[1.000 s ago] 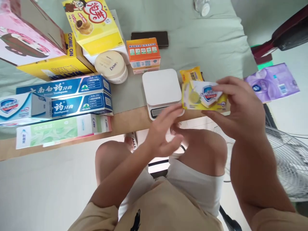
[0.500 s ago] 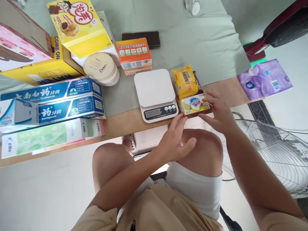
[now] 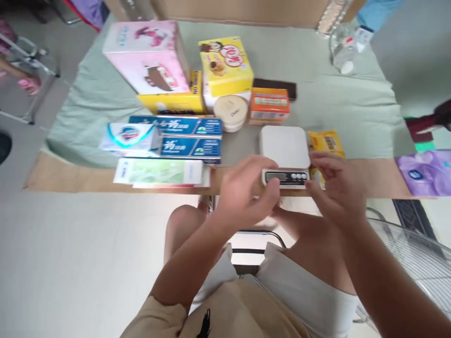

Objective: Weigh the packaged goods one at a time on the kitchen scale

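Observation:
A white kitchen scale [image 3: 284, 146] with a dark display strip lies at the table's front edge. My left hand [image 3: 246, 190] is at its front left corner, thumb and fingers apart, with the thumb over the display's edge. On the other side my right hand [image 3: 336, 190] has thumb and fingers apart beside the scale's right edge. Whether either hand touches the scale I cannot tell. Behind my right hand lies a yellow packet [image 3: 327, 142]. A yellow soap box [image 3: 317, 178] is mostly hidden by that hand.
Blue toothpaste boxes [image 3: 192, 146], a white soap box [image 3: 131, 137] and a green box [image 3: 160, 172] lie left. Behind stand a cream Dove jar [image 3: 230, 112], an orange box [image 3: 269, 104], a yellow box [image 3: 226, 65] and a pink box [image 3: 148, 58]. Purple tissues [image 3: 426, 172] lie right.
The view has shifted, showing more of the table's left and back. My left hand has risen from below the table edge to the scale. My right hand has moved left, from the soap box to the scale's side.

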Demonstrator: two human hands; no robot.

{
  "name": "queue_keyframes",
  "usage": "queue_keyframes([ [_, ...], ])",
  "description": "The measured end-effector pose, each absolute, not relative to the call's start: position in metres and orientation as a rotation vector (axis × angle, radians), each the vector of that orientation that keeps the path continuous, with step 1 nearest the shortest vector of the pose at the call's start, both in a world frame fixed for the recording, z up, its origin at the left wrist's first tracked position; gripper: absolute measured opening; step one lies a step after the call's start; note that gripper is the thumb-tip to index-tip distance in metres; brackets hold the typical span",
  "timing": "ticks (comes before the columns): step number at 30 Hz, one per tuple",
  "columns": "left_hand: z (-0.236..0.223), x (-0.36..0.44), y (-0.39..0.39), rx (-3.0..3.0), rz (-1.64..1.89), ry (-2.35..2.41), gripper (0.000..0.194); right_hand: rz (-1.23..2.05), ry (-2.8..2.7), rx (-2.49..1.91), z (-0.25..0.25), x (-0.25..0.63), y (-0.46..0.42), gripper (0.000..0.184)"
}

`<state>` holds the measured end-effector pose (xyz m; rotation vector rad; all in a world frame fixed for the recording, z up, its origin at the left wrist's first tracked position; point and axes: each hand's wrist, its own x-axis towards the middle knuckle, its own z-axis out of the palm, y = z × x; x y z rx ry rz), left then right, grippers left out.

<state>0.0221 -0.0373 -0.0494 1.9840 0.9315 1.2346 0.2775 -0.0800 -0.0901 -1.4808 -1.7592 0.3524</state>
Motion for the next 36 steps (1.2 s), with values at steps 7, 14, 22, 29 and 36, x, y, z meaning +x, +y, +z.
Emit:
queue_keyframes([
  [7, -0.053, -0.133, -0.013, 1.687, 1.791, 1.563, 0.031, 0.498, -2.105, -1.137, -0.053, 0.105, -0.001, 0.041],
  [14, -0.071, -0.185, -0.002, 1.434, 1.584, 1.708, 0.057, 0.427, -2.320, -1.137, -0.050, 0.003, 0.051, 0.057],
  [22, -0.054, -0.144, -0.013, 1.570, 1.725, 1.248, 0.043, 0.246, -2.111, -1.164, -0.042, 0.054, 0.008, 0.037],
  [29, -0.064, -0.030, -0.029, 1.790, 1.156, 0.940, 0.057, 0.214, -1.794, -1.518, -0.069, 0.194, -0.058, 0.039],
  [36, -0.096, 0.036, -0.009, 1.917, 0.918, 0.916, 0.056, 0.096, -1.613, -1.760, -0.101, 0.248, -0.042, 0.040],
])
